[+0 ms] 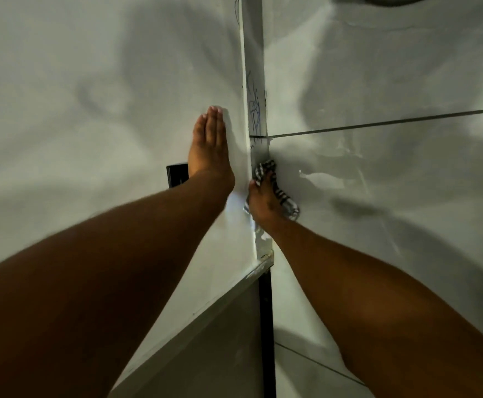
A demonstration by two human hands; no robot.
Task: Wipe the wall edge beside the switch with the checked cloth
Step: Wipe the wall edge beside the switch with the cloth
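- The wall on the left is plain and pale, with soft shadows across it.
- A dark switch is set into that wall, and its right part is hidden behind the left wrist.
- The left hand lies flat on the left wall, just right of the switch and just left of the wall edge. It is fully open, its fingers straight and close together and pointing toward the far end, and it holds nothing.
- The left forearm runs from the near left corner up to that hand.
- The wall edge is a narrow upright strip between the two wall faces. Blue pen scribbles mark it farther along than the hands.
- The checked cloth, black and white, is bunched against the edge strip, in the corner where the strip meets the right wall. It sits well short of the scribbles, nearer to the camera.
- The right hand is curled closed over the cloth, pressing it to the strip, with cloth showing beyond the fingertips and beside the palm.
- The right wall is tiled and glossy, with a thin dark joint running across it and pale wet-looking streaks just right of the cloth.
- Near the bottom, a dark upright strip stands under the end of the edge.
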